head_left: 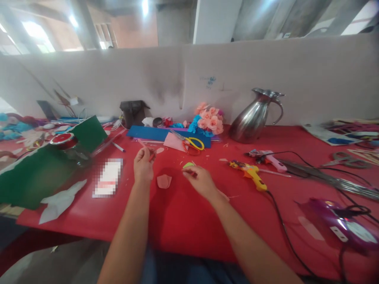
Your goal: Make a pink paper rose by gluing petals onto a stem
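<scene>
- left hand (143, 165) closed, pinching thin pink strip (142, 144)
- right hand (199, 180) fingertips pinched on small green paper scrap (187, 165)
- curled pink paper petal (164, 180) lies between hands, touching neither
- smooth red tabletop (183, 221) bare toward near edge; yellow glue gun (251, 174) to the right, cord trailing

Two hands at work over a cluttered red desk (183, 221).

At centre frame the left hand (144, 165) pinches a thin pink strip (141, 143), and the right hand (199, 180) nips a small green scrap (188, 165) between its fingertips. A pink paper petal (164, 181) lies on the desk between them. Just right of the right hand lies a yellow glue gun (251, 174). Yellow-handled scissors (192, 142) lie beyond the hands, with paper flowers (209, 119) and a steel jug (255, 116) at the back wall. A green sheet (32, 173) lies at left.
</scene>
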`<state>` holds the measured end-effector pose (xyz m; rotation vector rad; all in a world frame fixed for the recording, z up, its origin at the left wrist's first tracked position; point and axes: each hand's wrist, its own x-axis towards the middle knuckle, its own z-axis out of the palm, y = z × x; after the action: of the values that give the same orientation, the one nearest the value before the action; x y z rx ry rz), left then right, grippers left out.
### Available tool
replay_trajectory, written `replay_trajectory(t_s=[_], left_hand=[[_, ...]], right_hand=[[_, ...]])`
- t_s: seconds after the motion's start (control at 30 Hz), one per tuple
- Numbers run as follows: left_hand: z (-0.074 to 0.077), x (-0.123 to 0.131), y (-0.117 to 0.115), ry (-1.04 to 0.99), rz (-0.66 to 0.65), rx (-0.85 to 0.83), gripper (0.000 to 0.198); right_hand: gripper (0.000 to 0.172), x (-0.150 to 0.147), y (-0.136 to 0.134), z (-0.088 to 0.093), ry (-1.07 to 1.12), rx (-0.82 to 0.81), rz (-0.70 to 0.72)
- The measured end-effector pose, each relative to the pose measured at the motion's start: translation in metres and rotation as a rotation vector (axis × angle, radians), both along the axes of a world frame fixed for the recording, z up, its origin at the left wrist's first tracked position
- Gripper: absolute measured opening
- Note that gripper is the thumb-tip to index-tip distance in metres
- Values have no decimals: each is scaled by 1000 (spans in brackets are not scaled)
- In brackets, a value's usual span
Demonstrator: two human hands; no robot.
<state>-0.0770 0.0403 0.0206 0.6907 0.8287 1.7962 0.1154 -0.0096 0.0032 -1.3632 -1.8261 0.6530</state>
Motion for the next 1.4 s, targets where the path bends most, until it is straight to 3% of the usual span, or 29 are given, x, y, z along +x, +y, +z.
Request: replay_trajectory(t_s=[0.13,0.27,0.5,0.77,0.97,1.17,1.4], left_hand=[[-4,0,1,19,-14,23,24],[-6,7,-3,79,-30,9,25],[-5,19,-9,175,-91,-95,24],[-14,36,-17,257,-270,-169,34],[-16,58,-28,538,-362,-111,27],[-23,75,-27,850,-401,7,24],[-24,79,-27,851,-372,-15,22]], right_hand=[[33,-25,-16,0,-266,196,232],[40,-49,-30,-4,-499,237,380],[31,-58,-32,-1,-664,252,299],[23,-28,-46,12,-803,159,102],[26,-20,-60,11,-735,87,69],[26,-14,-54,10,-663,-5,77],[29,-4,-50,16,-647,-17,36]])
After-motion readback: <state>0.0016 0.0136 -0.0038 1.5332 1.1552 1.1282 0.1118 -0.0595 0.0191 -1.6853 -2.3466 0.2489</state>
